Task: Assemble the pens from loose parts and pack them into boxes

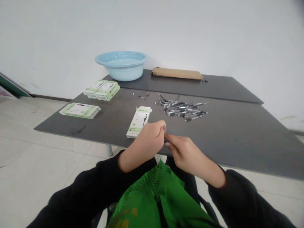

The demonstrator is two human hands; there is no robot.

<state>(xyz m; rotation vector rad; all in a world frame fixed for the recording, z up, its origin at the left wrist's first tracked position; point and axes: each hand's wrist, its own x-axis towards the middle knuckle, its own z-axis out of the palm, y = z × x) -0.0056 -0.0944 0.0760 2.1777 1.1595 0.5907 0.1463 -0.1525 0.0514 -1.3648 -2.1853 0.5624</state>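
Observation:
My left hand [149,139] and my right hand [184,152] meet over the near edge of the dark grey table [237,133]. Both are closed around a small dark pen [166,140], of which only a short black bit shows between the fingers. Just beyond my left hand lies an open white and green pen box [139,122], its flap up. Farther back, a loose pile of several black and silver pens [182,109] is spread on the table.
Two stacks of white and green boxes [102,89] [80,110] sit at the left. A light blue basin [121,65] and a flat brown cardboard package [177,73] stand at the back. A green mesh bag [152,196] lies in my lap.

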